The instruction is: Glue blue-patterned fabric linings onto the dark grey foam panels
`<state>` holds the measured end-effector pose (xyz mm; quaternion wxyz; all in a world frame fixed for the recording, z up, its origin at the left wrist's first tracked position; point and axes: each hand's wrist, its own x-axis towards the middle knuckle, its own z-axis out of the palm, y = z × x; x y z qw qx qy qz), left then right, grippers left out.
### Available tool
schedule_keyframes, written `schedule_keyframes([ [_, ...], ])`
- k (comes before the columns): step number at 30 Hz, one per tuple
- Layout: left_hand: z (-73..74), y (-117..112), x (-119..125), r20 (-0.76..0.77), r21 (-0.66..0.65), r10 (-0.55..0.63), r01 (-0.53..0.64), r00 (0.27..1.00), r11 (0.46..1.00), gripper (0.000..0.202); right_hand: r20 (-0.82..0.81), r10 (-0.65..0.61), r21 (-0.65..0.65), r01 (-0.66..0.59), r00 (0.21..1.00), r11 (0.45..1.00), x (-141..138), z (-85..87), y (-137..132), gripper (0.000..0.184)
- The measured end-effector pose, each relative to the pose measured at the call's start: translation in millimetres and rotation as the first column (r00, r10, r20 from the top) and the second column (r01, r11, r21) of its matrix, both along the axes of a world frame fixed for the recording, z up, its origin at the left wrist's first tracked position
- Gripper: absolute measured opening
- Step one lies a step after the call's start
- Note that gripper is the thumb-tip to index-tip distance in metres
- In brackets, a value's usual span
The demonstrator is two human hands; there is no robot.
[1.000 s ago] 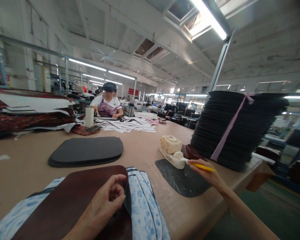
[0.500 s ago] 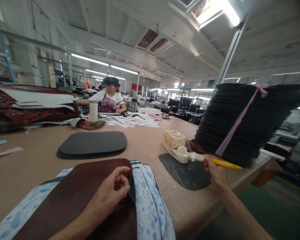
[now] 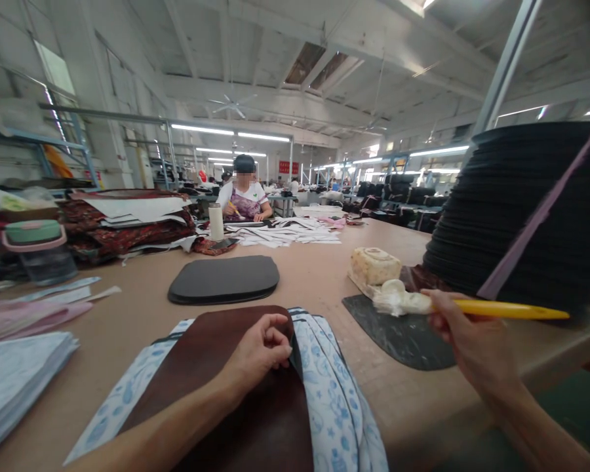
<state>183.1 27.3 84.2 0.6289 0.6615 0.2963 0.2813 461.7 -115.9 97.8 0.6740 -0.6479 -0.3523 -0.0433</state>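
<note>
My right hand (image 3: 472,334) is closed round the yellow handle of a brush (image 3: 511,308), its head thick with a white paste. The brush head is beside a pale, paste-crusted block (image 3: 373,265), above a dark smeared board (image 3: 408,334). My left hand (image 3: 263,344) has its fingers curled at the right edge of a dark brown leather-like sheet (image 3: 206,380), pinching that edge, which is slightly lifted. Beneath the sheet, white fabric pieces with blue prints (image 3: 329,373) fan out on both sides.
A stack of dark grey rounded sheets (image 3: 223,278) lies ahead on the table (image 3: 314,275). At right rises a tall black stack (image 3: 521,210) tied with pink cloth. Across the table sits a co-worker (image 3: 246,196) behind white strips (image 3: 290,233). A lidded jug (image 3: 39,252) stands left.
The view has swung left, showing the jug and folded fabric. The brush has pulled back slightly from the block's base. My left hand keeps its hold on the sheet's edge.
</note>
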Motion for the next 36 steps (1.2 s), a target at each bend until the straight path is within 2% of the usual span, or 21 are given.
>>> schedule_keyframes([
  [1, 0.9, 0.5, 0.3, 0.002, -0.004, 0.002, -0.002, 1.0, 1.0, 0.049, -0.016, 0.112, -0.038, -0.113, 0.994, 0.993, -23.2, 6.6, 2.7, 0.03],
  [4, 1.3, 0.3, -0.2, 0.025, -0.013, 0.007, -0.007, 1.0, 1.0, 0.052, 0.062, 0.263, -0.064, -0.26, 0.963, 0.964, -85.9, 13.6, 12.8, 0.026],
  [6, 0.1, -0.9, -1.1, 0.045, -0.014, 0.013, -0.012, 0.999, 1.0, 0.053, 0.145, 0.356, -0.06, -0.351, 0.923, 0.934, -113.0, 10.5, 20.5, 0.023],
  [8, -1.8, -2.1, -1.9, 0.071, -0.014, 0.018, -0.017, 0.997, 1.0, 0.054, 0.192, 0.424, -0.079, -0.416, 0.885, 0.906, -126.8, 6.6, 27.3, 0.02],
  [12, -5.5, -3.5, -2.7, 0.127, -0.019, 0.019, -0.016, 0.992, 1.0, 0.053, 0.24, 0.52, -0.177, -0.49, 0.82, 0.854, -132.2, 5.3, 30.0, 0.016],
  [16, -8.6, -3.3, -2.0, 0.167, -0.028, 0.017, -0.013, 0.986, 1.0, 0.052, 0.303, 0.566, -0.336, -0.471, 0.767, 0.816, -128.9, 7.9, 22.5, 0.017],
  [19, -10.3, -2.8, -1.2, 0.185, -0.027, 0.014, -0.009, 0.983, 1.0, 0.052, 0.28, 0.618, -0.401, -0.495, 0.735, 0.771, -123.5, 10.5, 28.6, 0.018],
  [22, -10.9, -2.9, -1.4, 0.191, -0.021, 0.011, -0.007, 0.981, 1.0, 0.051, 0.225, 0.632, -0.396, -0.523, 0.741, 0.754, -117.1, 14.6, 48.7, 0.022],
  [27, -11.0, -3.2, -2.8, 0.19, -0.007, 0.008, -0.007, 0.982, 1.0, 0.05, 0.204, 0.61, -0.35, -0.525, 0.765, 0.776, -110.4, 19.6, 72.2, 0.024],
  [36, -12.2, -2.5, -0.8, 0.187, -0.001, 0.004, -0.003, 0.982, 1.0, 0.05, 0.118, 0.653, -0.419, -0.559, 0.748, 0.716, -116.9, 17.5, 35.1, 0.021],
])
